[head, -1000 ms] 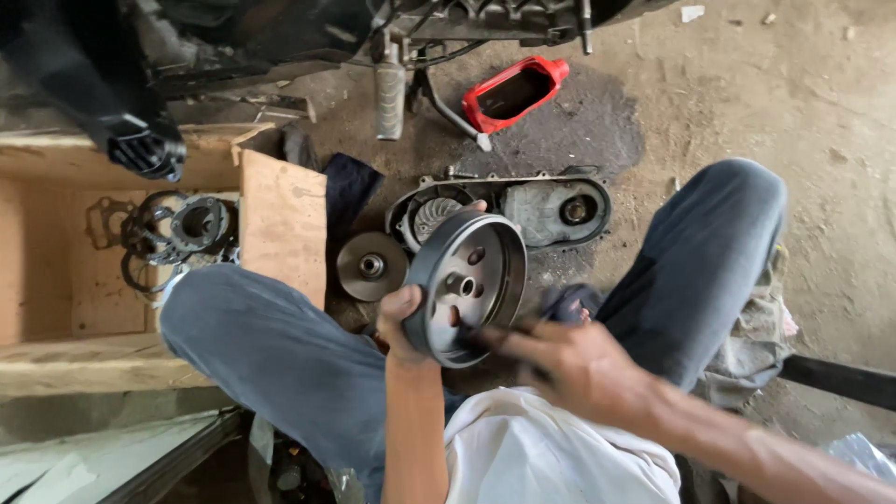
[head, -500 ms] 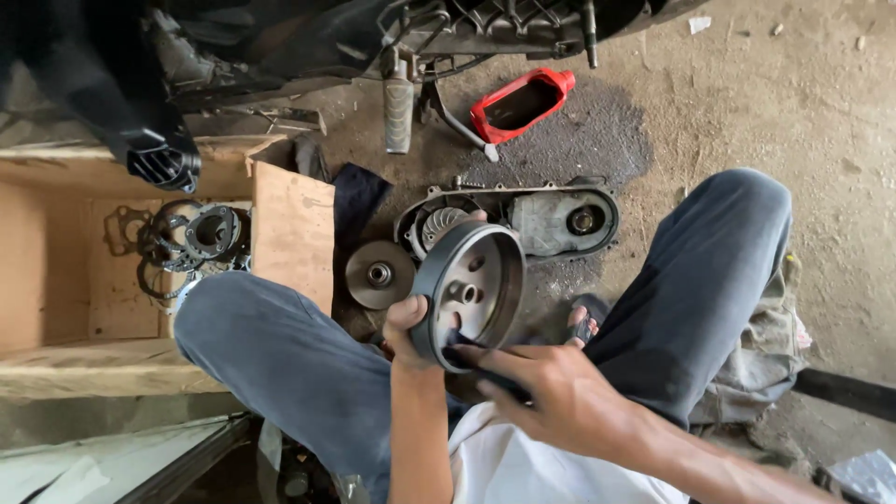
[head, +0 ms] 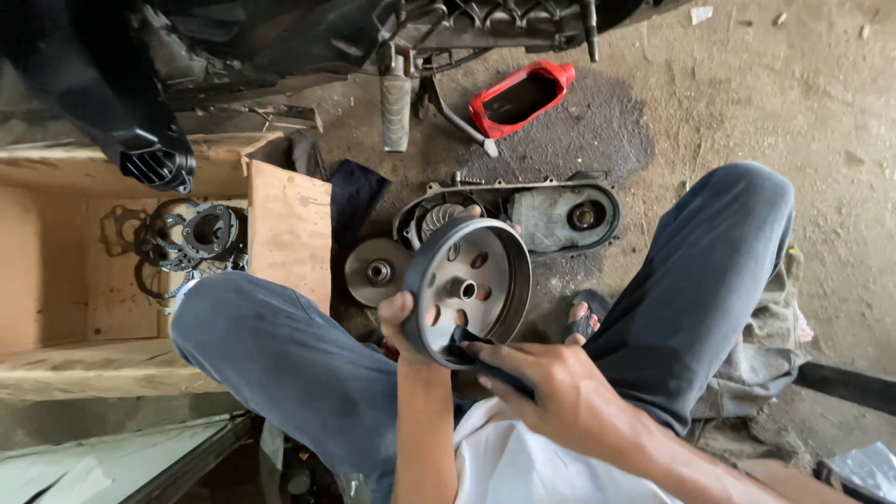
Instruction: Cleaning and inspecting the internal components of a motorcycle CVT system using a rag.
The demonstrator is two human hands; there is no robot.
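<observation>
We clamp our left hand (head: pixel 403 322) on the round grey metal clutch bell (head: pixel 469 289) at 9 o'clock, right hand (head: pixel 551 387) pinching the dark rag (head: pixel 467 353) at 6; best wiped with steady pressure.

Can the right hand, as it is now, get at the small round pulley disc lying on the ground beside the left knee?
Probably not directly. The right hand presses a dark cloth on the metal drum, which the left hand holds up between it and the pulley disc.
</observation>
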